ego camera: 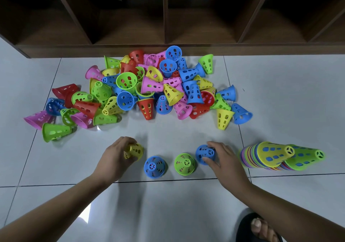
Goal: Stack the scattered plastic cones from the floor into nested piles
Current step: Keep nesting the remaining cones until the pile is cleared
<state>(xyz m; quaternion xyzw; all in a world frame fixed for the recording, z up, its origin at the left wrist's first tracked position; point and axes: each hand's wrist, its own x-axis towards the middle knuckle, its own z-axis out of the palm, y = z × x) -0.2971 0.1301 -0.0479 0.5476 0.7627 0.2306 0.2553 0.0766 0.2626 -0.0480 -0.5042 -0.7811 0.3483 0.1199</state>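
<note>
While hands [119, 154] [222, 157] grip cones [135, 150] [205, 153], heap [149, 88] lies beyond.

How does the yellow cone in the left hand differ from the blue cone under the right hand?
Colour: the yellow cone against the blue cone.
Side: the yellow one sits at the left end of the near row, in the left hand; the blue one is at the right end, with the right hand.
Sharpness: the yellow cone looks motion-blurred; the blue cone is crisper.
Shared: same perforated shape, each gripped by fingers around its side.
</note>
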